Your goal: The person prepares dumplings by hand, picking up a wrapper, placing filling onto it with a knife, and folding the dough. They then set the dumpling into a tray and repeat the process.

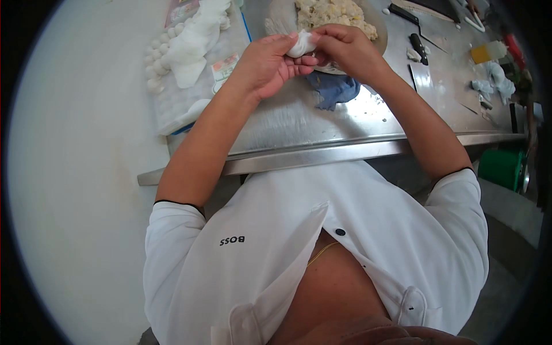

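Observation:
A white pleated dough bun [301, 44] is held between my two hands above the steel table. My left hand [275, 63] cups it from the left, with the thumb on its side and the fingers beneath. My right hand [347, 50] closes on the bun's right side, thumb and fingers pinched at the gathered dough. Just behind my hands, a wide bowl [380, 20] contains a chunky pale filling [336, 14]. Below my right hand, a crumpled blue cloth [334, 90] lies on the table.
At left, a tray [164, 115] carries several small white dough balls [154, 63] and a white cloth [192, 46]. Knives, including a black-handled cleaver [421, 72], lie at right near a yellow bottle [487, 53]. The table's steel edge [322, 154] runs before me.

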Motion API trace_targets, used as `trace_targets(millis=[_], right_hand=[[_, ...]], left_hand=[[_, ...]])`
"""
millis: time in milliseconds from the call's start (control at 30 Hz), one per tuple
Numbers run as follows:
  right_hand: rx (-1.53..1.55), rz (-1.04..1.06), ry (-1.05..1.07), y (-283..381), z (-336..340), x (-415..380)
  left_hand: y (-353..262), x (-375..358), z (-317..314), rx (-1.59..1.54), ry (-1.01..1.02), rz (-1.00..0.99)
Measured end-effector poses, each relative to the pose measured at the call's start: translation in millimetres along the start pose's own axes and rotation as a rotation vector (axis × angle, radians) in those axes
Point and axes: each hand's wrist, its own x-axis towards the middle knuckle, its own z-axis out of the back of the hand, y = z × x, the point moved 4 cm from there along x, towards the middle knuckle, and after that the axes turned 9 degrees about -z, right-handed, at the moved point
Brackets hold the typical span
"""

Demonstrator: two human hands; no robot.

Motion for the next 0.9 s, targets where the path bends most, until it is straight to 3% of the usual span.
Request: trace_targets(millis=[167, 300, 367, 400, 467, 567, 700, 733, 767, 800, 833, 867, 900], right_hand=[[0.186, -0.07, 0.048, 7.1, -3.8, -0.5], [-0.068, 0.048, 0.114, 14.6, -14.9, 7.9], [-0.434, 0.155, -0.059, 21.7, -18.6, 15.6], [-0.435, 0.165, -0.038, 26.3, -26.9, 17.2], [-0.598, 0.529, -0.116, 47.0, -46.7, 11.2], [-0.767, 0.682, -0.158, 51.7, -76.6, 26.1], [-0.505, 0.544, 0.013, 52.4, -107.8, 76.4], [-0.364, 0.313, 0.105, 53.5, -119.2, 87.4], [-0.367, 0.313, 0.13, 60.8, -132.7, 98.1], [-0.357, 0.282, 0.189, 63.9, -146.1, 113.6], [-0.349, 0.249, 0.247, 66.1, -161.9, 122.2], [-0.078, 0.29, 0.36, 66.7, -185.3, 123.5], [-0.082, 0.291, 0.374, 66.0, -201.5, 126.4]], left_hand=[[-14.5, -7.8, -3.0, 0.086, -0.058, -0.046], [-24.4, -11.3, 0.9, 0.142, -0.095, -0.037], [-32.5, -17.7, 10.3, 0.169, -0.145, -0.041], [-40.8, -22.1, 13.9, 0.169, -0.178, -0.078], [-51.2, -29.3, 25.7, 0.164, -0.244, -0.125], [-62.3, -38.8, 40.4, 0.07, -0.251, -0.203], [-86.9, -51.3, 69.1, 0.331, -0.369, -0.179], [-104.2, -57.8, 80.5, 0.819, -0.566, -0.284], [-120.5, -63.5, 85.0, 1.313, -0.753, -0.363], [-123.1, -69.6, 88.9, 1.407, -0.98, -0.674], [-123.8, -70.5, 89.5, 1.399, -1.005, -0.667], [-126.3, -72.7, 84.5, 1.394, -0.972, -0.843], [-128.0, -74.8, 78.0, 1.387, -0.927, -1.02]])
